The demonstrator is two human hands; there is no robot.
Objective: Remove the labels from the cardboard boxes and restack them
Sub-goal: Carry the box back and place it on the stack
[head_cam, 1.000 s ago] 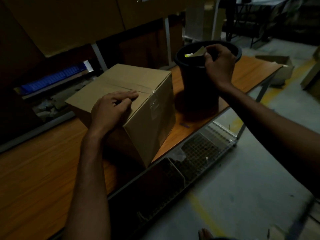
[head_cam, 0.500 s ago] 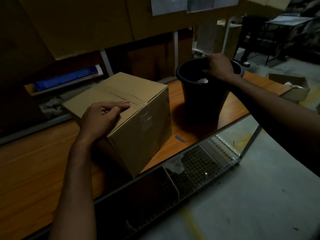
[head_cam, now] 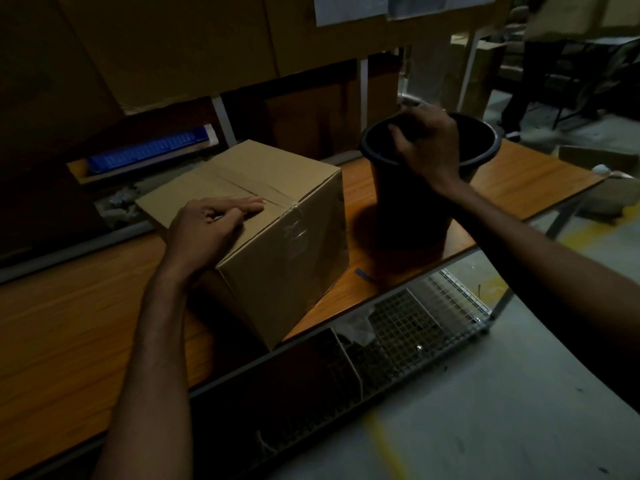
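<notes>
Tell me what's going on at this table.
A person is working at a wooden table. Their left hand rests on top of a taped cardboard box, fingers laid by the seam. Their right hand is over the mouth of a black bucket beside the box, curled; whether it holds anything is too dark to tell. No label shows on the box faces in view.

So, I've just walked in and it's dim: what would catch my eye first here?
A taped box sits on the wooden table, with the left hand resting on its top. To the right of it stands a black bucket, and the right hand is curled over its mouth.
</notes>
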